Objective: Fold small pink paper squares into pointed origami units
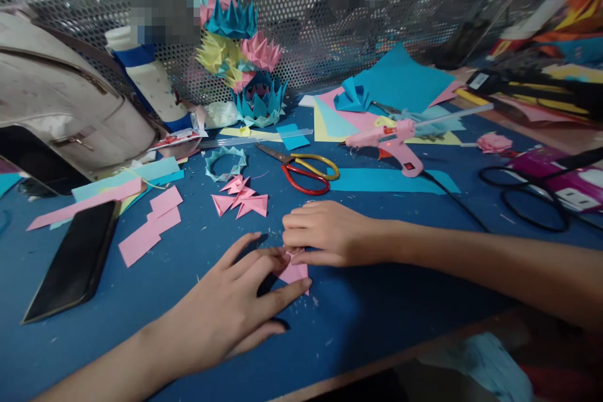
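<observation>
A small piece of pink paper with a fold lies on the blue tabletop under both hands. My left hand is spread over its left side, fingertips pressing on the paper and thumb resting on the table. My right hand is closed at the paper's upper edge, fingers curled and thumb against the fold. Just beyond lie several folded pink paper points and a pale teal ring of folded paper. Scissors with one red and one yellow handle lie partly open, touching a blue paper strip.
A pink glue gun trails a black cable to the right. Left are a black phone, pink paper pieces, a bag and a bottle. Folded paper flowers stand against the mesh; coloured sheets lie right of them.
</observation>
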A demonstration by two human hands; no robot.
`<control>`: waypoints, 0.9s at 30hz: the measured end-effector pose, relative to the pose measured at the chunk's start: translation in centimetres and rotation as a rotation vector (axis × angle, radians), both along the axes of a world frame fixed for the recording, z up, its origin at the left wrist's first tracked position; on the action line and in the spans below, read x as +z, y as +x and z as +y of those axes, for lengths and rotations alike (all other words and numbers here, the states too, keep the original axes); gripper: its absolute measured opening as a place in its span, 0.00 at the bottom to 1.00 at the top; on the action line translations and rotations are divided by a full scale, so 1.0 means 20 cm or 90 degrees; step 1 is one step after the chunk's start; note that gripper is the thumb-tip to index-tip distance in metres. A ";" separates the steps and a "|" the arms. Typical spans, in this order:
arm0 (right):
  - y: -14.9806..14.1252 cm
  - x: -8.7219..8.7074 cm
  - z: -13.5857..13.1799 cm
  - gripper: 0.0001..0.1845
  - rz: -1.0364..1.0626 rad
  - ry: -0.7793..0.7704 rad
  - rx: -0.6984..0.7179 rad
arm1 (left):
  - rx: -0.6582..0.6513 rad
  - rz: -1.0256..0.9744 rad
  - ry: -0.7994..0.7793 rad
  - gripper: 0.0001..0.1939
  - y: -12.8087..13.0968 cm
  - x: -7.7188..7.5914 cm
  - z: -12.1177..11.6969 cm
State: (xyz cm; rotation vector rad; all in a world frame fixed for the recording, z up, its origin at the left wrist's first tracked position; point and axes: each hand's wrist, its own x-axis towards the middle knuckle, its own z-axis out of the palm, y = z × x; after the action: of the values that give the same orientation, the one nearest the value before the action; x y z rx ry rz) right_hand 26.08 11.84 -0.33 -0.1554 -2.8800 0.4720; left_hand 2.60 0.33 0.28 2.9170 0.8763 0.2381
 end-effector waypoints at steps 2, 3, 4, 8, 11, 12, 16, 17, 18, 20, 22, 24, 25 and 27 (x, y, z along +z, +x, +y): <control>0.00 0.00 0.00 0.18 0.002 0.005 0.000 | 0.000 0.002 0.000 0.24 0.00 0.00 0.00; 0.00 0.00 0.00 0.18 0.003 0.008 -0.001 | -0.001 0.001 0.001 0.24 0.00 0.00 0.00; 0.00 0.00 0.00 0.17 0.004 0.012 -0.001 | -0.002 0.001 0.004 0.24 0.00 0.00 0.00; 0.00 0.00 0.00 0.16 0.005 0.019 0.002 | -0.007 -0.007 0.009 0.22 0.01 0.00 0.01; 0.00 0.00 0.00 0.17 0.007 0.019 0.003 | -0.002 -0.006 0.002 0.22 0.01 0.00 0.00; 0.00 0.00 0.00 0.17 0.008 0.020 0.004 | 0.000 -0.003 -0.002 0.22 0.01 0.00 0.00; 0.00 0.01 0.00 0.18 0.012 0.027 0.006 | 0.004 0.000 -0.018 0.24 0.01 0.01 -0.02; 0.00 0.01 -0.01 0.18 0.011 0.030 0.005 | 0.004 0.001 -0.022 0.25 0.01 0.01 -0.02; -0.01 0.00 -0.01 0.18 0.010 0.032 0.004 | 0.003 0.003 -0.028 0.26 0.01 0.02 -0.02; -0.01 0.00 -0.01 0.17 0.008 0.036 0.002 | -0.003 0.007 -0.042 0.27 0.01 0.03 -0.02; -0.01 0.00 0.00 0.17 0.006 0.039 0.001 | -0.005 0.009 -0.053 0.27 0.01 0.03 -0.02; -0.01 0.00 0.00 0.16 0.003 0.042 0.002 | -0.006 0.008 -0.053 0.26 0.00 0.03 -0.02; -0.01 0.00 0.00 0.15 0.002 0.043 0.003 | -0.005 0.007 -0.050 0.26 0.00 0.03 -0.02; -0.01 0.00 0.00 0.15 0.004 0.044 0.003 | -0.011 0.006 -0.048 0.27 0.00 0.04 -0.01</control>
State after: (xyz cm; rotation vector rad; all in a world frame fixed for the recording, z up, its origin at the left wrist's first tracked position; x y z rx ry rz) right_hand 25.98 11.78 -0.32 -0.1349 -2.8868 0.3714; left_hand 2.64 0.07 1.00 2.8577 0.8415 0.1856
